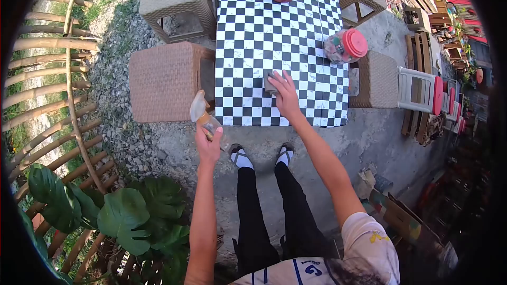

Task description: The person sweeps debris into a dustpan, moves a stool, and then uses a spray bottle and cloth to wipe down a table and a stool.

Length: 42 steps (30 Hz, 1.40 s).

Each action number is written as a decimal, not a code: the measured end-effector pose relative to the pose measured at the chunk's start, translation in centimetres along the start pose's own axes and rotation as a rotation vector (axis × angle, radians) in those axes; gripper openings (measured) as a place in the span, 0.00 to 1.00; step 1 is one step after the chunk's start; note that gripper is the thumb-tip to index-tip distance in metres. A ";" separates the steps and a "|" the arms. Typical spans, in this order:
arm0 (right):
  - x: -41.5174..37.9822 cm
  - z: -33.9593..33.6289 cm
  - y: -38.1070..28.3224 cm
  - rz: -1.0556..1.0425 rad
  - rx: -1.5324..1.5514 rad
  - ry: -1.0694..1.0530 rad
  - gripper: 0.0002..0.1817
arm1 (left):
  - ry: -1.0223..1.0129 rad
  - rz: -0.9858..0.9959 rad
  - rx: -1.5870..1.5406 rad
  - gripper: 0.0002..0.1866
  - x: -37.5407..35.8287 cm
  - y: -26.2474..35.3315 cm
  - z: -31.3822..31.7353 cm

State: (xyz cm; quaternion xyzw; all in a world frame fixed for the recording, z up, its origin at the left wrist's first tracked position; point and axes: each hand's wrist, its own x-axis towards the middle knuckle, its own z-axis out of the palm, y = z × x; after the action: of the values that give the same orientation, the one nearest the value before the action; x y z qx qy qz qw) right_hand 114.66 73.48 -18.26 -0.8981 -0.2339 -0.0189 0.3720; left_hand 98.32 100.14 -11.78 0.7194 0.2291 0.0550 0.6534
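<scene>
One grip: your right hand (285,95) clamped on grey cloth (270,81), near end of checkered table (248,74).
Left hand (208,145) wrapped round spray bottle (204,118), beside table's near-left corner. Flat, even pressure should serve; mind jar (335,47), table's right edge.

You have soft daylight; sunlight glares through the bamboo fence (53,45) left of your left hand (208,145), deep shadow falls below and right of your right hand (285,95), and fisheye distortion bends the edges.
</scene>
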 end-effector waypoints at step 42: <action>-11.5 -2.9 6.4 0.048 -0.138 -0.113 0.44 | -0.028 -0.044 0.016 0.29 -7.7 0.1 19.4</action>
State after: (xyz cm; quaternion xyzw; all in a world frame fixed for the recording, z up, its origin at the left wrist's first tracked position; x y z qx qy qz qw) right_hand 107.56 62.94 -22.79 -0.9265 -0.2313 0.0248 0.2958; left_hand 98.82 79.26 -12.66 0.7200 0.2360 0.0286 0.6520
